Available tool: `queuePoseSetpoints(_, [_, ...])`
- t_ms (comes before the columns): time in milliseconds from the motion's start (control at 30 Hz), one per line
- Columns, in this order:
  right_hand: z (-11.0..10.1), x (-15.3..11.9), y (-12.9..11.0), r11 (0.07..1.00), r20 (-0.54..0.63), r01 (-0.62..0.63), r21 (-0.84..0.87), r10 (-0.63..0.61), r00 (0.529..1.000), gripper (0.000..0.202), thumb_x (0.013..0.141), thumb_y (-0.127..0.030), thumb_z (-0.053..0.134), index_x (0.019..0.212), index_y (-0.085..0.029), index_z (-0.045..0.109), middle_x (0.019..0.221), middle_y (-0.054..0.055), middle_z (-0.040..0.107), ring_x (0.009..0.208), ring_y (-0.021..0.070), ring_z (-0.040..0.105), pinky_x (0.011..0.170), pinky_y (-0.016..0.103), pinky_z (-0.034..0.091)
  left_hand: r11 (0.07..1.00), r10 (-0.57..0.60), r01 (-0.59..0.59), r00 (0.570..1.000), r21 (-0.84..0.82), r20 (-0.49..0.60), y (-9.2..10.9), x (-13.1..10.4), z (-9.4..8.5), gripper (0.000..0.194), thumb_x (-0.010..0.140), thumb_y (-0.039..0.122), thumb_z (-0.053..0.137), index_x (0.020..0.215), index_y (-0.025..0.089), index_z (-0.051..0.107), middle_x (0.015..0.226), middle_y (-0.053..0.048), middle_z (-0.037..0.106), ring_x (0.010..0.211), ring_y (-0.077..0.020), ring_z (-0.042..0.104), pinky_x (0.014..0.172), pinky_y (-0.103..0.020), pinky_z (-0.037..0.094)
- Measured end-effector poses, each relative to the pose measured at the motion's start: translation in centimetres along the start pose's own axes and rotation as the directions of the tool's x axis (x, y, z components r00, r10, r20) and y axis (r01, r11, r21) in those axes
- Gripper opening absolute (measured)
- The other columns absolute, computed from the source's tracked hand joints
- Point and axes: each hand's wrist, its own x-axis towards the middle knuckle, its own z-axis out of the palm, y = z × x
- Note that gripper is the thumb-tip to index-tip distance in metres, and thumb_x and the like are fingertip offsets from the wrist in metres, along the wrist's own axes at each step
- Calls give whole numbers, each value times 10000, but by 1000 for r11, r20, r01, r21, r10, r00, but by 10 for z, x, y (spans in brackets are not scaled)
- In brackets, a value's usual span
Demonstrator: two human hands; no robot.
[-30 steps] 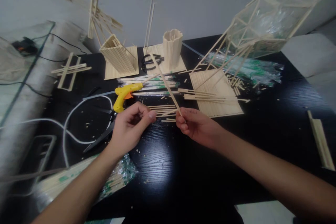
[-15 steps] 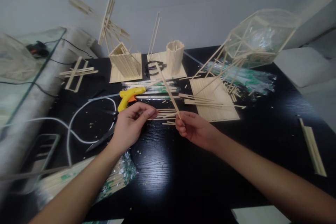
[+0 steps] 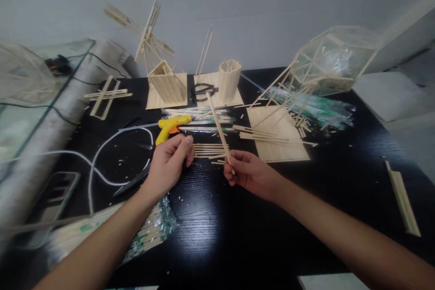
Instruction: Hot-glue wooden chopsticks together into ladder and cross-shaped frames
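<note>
My right hand [image 3: 243, 167] pinches a thin wooden stick [image 3: 218, 127] near its lower end. The stick leans up and to the left over the table. To its left, my left hand [image 3: 171, 161] is closed, thumb against curled fingers; whether something small is in them is hidden. A yellow hot glue gun [image 3: 175, 122] with an orange trigger lies just beyond my left hand. Several loose sticks [image 3: 210, 149] lie side by side between and behind my hands. Black-handled scissors [image 3: 203, 94] rest on a stick base farther back.
At the back stand a windmill-like stick model [image 3: 166, 86] and a round stick cup [image 3: 229, 79]. On the right, a polyhedral frame [image 3: 335, 61] rises beside a flat stick panel [image 3: 282, 147]. A white cable [image 3: 91, 181] loops at left, near bagged sticks [image 3: 149, 233].
My left hand has drawn slightly left and its fingers have curled in. The stick in my right hand stands a little steeper and lower. The view has shifted slightly.
</note>
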Motion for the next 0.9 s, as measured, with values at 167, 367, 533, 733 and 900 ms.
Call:
queuePoseSetpoints(167, [1,-2,1,1000,22,-13,-12,13,1000,286,852,-351,915,912,-162,709,793,-7,744,682,91,698,642,195,589,985,-53,45,998,-168,-41,0,3,4,250,857,390,848,1003,194,796,997,-58,808,888,-194,743,807,-310,600])
queuePoseSetpoints(367, [6,-5,5,990,148,-130,52,121,981,266,892,-349,885,980,-144,741,801,2,750,660,82,695,640,184,579,961,-102,157,967,-227,233,1,1,2,346,956,456,752,1196,213,810,1126,-103,820,987,-216,772,890,-315,627])
queuePoseSetpoints(533, [10,-5,10,965,257,-241,108,207,944,264,895,-352,884,968,-139,745,753,-14,705,650,83,679,648,183,571,920,-103,223,931,-321,351,1,-1,-1,327,935,439,792,1191,237,814,1042,-88,826,945,-196,774,889,-288,615])
queuePoseSetpoints(733, [12,-6,8,973,207,-224,50,209,956,311,923,-433,842,1021,-141,793,864,30,754,733,109,719,716,234,615,896,-103,236,934,-376,341,-6,-1,-4,250,915,438,812,942,190,831,832,-64,774,736,-163,714,725,-277,591])
queuePoseSetpoints(900, [18,-8,-3,967,38,58,-250,-50,998,288,954,-439,797,1088,-184,822,998,60,802,862,135,742,801,268,622,947,-133,181,973,-266,189,-1,1,1,262,902,461,814,888,200,829,718,-39,740,678,-166,690,683,-287,569])
